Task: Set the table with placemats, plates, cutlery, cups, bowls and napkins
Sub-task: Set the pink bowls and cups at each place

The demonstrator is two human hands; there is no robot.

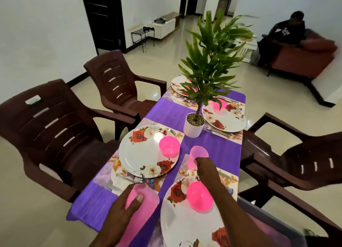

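My right hand grips a pale pink cup above the far edge of the near right placemat. My left hand holds a second pale pink cup low over the purple tablecloth. On the near right floral plate sits a bright pink bowl. The near left floral plate carries another pink bowl, with cutlery on the mat in front of it. Two more floral plates with pink bowls are set at the far end.
A potted plant in a white pot stands mid-table. Brown plastic chairs flank the table on both sides. A grey bin's rim shows at the bottom right. A person sits on a sofa at the far right.
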